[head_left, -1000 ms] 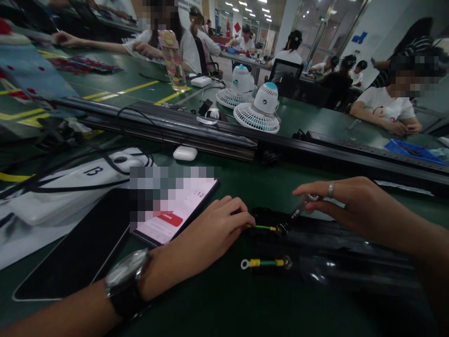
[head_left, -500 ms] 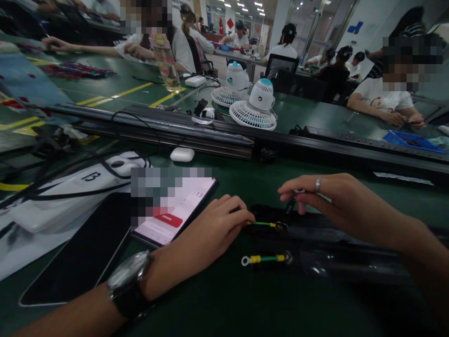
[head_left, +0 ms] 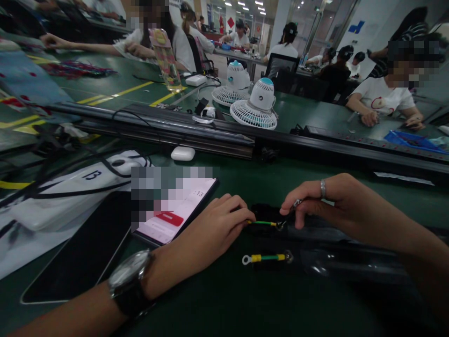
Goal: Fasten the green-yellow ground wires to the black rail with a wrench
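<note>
A short green-and-yellow wire (head_left: 263, 223) runs from the fingertips of my left hand (head_left: 224, 217) to a fastening point on a black part. My left hand is closed in a pinch on the wire's near end, and a watch is on its wrist. My right hand (head_left: 315, 199), wearing a ring, pinches a small dark tool with a shiny metal end (head_left: 297, 202); its exact kind is unclear. The tool's lower tip meets the wire's far terminal. Closer to me, a second green-and-yellow wire (head_left: 269, 258) with a bare ring terminal (head_left: 246, 260) is attached to another black part (head_left: 326, 262).
Left of my hands lie a lit phone (head_left: 175, 210), a dark tablet-like slab (head_left: 80, 252) and a white power strip (head_left: 77, 187). A white earbud case (head_left: 183, 153) sits before the long black rails (head_left: 175, 128). Two white fans (head_left: 254, 107) stand beyond; co-workers sit around.
My right hand has lowered slightly, tilting the tool so that its tip now reaches the wire's terminal. My left hand stays on the wire. At the far right, a co-worker's hands have moved apart.
</note>
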The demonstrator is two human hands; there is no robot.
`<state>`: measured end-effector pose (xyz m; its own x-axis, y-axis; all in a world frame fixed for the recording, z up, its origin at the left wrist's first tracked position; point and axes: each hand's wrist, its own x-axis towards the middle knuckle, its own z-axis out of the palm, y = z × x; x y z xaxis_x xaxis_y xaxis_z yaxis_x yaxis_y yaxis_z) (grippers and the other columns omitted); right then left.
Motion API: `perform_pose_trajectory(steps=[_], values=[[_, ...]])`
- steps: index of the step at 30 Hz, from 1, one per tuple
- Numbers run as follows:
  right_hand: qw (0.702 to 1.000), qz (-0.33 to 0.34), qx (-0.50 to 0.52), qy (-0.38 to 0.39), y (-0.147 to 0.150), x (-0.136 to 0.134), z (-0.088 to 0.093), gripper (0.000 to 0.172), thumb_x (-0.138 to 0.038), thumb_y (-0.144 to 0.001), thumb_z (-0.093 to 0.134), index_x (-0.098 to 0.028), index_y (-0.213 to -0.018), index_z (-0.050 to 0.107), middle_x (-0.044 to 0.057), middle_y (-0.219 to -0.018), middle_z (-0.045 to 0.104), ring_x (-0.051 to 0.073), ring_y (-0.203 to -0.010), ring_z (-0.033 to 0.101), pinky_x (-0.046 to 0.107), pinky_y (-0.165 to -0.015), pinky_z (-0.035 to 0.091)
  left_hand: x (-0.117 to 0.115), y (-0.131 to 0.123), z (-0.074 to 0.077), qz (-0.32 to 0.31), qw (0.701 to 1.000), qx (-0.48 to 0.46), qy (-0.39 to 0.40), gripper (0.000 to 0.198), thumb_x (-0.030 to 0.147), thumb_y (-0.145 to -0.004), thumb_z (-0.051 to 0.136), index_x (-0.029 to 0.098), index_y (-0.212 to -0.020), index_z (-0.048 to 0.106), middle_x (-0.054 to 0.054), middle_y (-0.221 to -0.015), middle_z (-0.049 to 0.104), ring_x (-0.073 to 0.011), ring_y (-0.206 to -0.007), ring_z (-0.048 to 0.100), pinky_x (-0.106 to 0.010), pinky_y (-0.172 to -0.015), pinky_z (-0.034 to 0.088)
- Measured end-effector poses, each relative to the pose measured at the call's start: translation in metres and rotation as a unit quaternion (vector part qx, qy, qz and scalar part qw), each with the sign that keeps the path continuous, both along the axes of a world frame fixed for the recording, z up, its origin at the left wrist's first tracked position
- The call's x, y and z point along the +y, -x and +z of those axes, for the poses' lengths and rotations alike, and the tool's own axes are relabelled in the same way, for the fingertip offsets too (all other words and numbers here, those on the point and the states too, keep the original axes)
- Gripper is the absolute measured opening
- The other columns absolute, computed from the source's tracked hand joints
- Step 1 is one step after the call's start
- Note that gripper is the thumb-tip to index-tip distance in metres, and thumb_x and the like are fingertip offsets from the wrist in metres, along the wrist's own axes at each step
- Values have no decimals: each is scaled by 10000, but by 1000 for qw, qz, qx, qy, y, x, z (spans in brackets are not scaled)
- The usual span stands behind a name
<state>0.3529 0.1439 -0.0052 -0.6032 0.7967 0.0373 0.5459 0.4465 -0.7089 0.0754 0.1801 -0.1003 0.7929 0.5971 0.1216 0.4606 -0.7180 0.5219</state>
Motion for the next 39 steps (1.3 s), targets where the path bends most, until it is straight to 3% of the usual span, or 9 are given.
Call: perform_pose_trajectory(steps=[13, 18, 22, 28, 34, 39], values=[[999, 3, 4, 50, 1, -5, 5, 223, -94, -981, 545, -214, -1082, 702, -3, -941, 722, 137, -840, 677, 235, -751, 497, 1, -1, -1, 4, 1000, 4, -5, 256, 90, -988, 507, 253, -1138, 635, -26, -1185, 567, -191, -1061, 524, -357, -928, 434], [999, 8, -8, 38, 2, -6, 6, 109, -246, -947, 676, -211, -1042, 716, 23, -987, 747, 173, -875, 683, 270, -776, 504, 0, -1, 0, 2, 1000, 4, -8, 257, 94, -993, 498, 251, -1145, 634, -31, -1196, 562, -194, -1066, 523, -365, -934, 437], [999, 13, -31, 28, 3, -4, 6, 130, -321, -966, 677, -210, -1013, 724, 4, -968, 757, 148, -854, 692, 246, -769, 502, -1, 0, 0, 2, 1000, 4, -12, 258, 90, -987, 501, 245, -1140, 638, -39, -1189, 562, -198, -1060, 523, -364, -926, 443], [997, 4, -72, 6, 0, -7, 11, 217, -305, -1005, 621, -248, -1175, 742, -8, -1061, 787, 131, -898, 728, 208, -799, 527, -1, 0, -1, 3, 1000, 1, -9, 268, 89, -990, 502, 259, -1146, 638, -31, -1200, 558, -195, -1061, 520, -361, -928, 439], [995, 17, -97, -10, -11, -8, 12, 373, -225, -1014, 579, -309, -1370, 654, -8, -1252, 752, 170, -1046, 729, 237, -889, 543, 0, 0, -1, 2, 1000, 0, -8, 265, 86, -992, 497, 252, -1146, 635, -30, -1194, 565, -193, -1057, 518, -356, -924, 435], [994, 7, -105, -18, -14, -6, 11, 455, -180, -1011, 558, -341, -1435, 595, -3, -1228, 763, 193, -1025, 743, 266, -873, 561, 0, 0, -1, 3, 1000, 2, -4, 250, 89, -992, 507, 251, -1136, 633, -25, -1202, 565, -191, -1073, 520, -358, -931, 432]])
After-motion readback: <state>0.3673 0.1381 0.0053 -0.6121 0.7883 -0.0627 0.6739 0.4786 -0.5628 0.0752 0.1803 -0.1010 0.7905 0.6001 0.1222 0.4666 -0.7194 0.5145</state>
